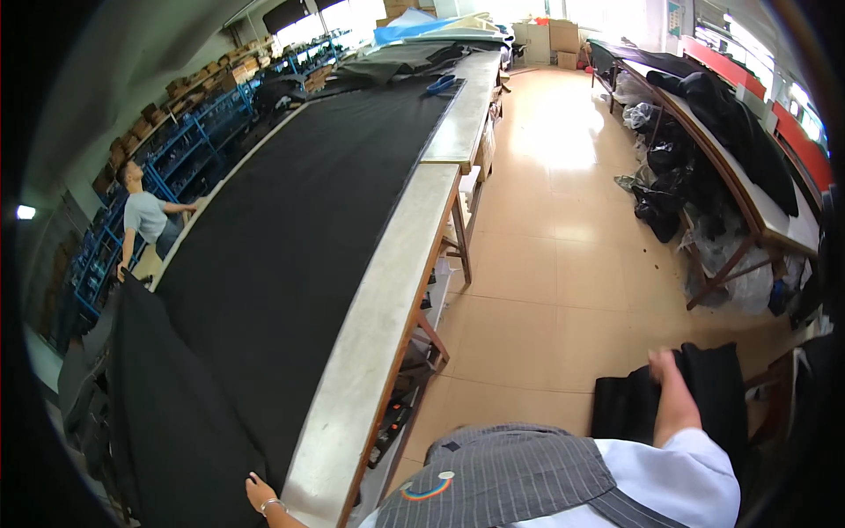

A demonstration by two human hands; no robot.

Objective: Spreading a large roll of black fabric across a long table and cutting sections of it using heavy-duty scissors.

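A long sheet of black fabric [290, 211] lies spread over the long table [352, 352] to my left. Its near end is a loose layer [167, 396] with a raised edge. My left hand [260, 495], with a bracelet on the wrist, is closed on that edge at the near corner of the table. Across the table, a co-worker [145, 211] has one hand at the far corner of the same layer. My right hand [662, 363] is out to the side above a folded black fabric [634, 400] low on the right; motion smears its fingers.
Blue scissors [441, 84] lie far along the table. Blue shelving [189, 150] with boxes stands behind the co-worker. At right, a second table [735, 167] bears black fabric, with plastic bags [664, 207] beneath. A tiled aisle [537, 264] runs between the tables.
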